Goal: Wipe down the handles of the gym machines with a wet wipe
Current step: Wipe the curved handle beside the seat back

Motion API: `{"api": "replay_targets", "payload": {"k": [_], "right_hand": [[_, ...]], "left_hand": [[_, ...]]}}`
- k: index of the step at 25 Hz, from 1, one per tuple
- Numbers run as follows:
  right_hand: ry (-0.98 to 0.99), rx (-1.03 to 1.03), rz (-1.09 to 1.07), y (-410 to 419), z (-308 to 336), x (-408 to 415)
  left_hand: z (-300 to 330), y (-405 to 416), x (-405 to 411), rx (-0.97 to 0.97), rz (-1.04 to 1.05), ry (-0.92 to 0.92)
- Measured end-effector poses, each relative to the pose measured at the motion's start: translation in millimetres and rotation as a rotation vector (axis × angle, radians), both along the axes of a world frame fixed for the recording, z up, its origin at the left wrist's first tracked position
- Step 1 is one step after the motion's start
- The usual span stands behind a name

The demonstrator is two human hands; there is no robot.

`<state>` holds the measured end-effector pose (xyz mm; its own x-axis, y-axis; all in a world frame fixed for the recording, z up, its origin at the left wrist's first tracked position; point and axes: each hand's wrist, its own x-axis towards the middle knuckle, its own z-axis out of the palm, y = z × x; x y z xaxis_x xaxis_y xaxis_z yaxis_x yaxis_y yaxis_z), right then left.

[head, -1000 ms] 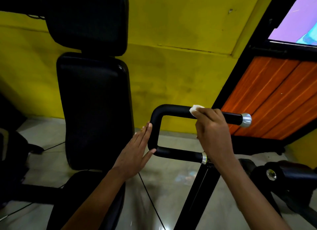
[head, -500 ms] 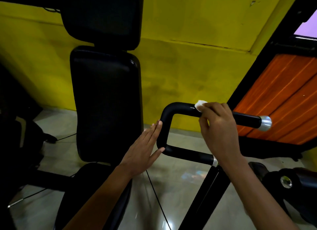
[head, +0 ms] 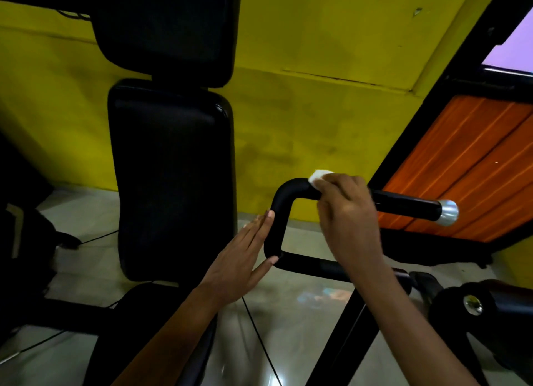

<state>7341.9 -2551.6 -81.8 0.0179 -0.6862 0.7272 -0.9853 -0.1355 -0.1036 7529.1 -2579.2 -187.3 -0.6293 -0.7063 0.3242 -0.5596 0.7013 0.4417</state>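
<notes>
Your right hand (head: pixel 346 212) pinches the wipe (head: pixel 318 175) (white) on the handle (head: pixel 403 202). Your left hand (head: pixel 242 266) lies flat against its bend; fingers straight.

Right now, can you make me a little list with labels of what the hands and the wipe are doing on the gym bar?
right hand: holds the wet wipe against the top bar of the handle
wet wipe: white, peeking out above the fingers
left hand: flat, fingers straight, touching the handle's upright bend
handle: black, looped, with a silver end cap
behind: black back pad, yellow wall
</notes>
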Motion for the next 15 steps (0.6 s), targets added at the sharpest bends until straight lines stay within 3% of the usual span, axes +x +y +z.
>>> {"api": "replay_targets", "payload": {"k": [4, 9, 15], "right_hand": [[0.183, 0.053, 0.095, 2.3, -7.8, 8.8], [0.093, 0.016, -0.005, -0.6, 0.6, 3.1], [0.196, 0.068, 0.055, 4.1, -3.2, 9.0]], "left_hand": [[-2.8, -3.2, -0.1, -0.011, -0.008, 0.0], [-1.4, -3.7, 1.0, -0.003, -0.033, 0.022], [-1.3, -3.4, 1.1, -0.016, -0.035, 0.02]]}}
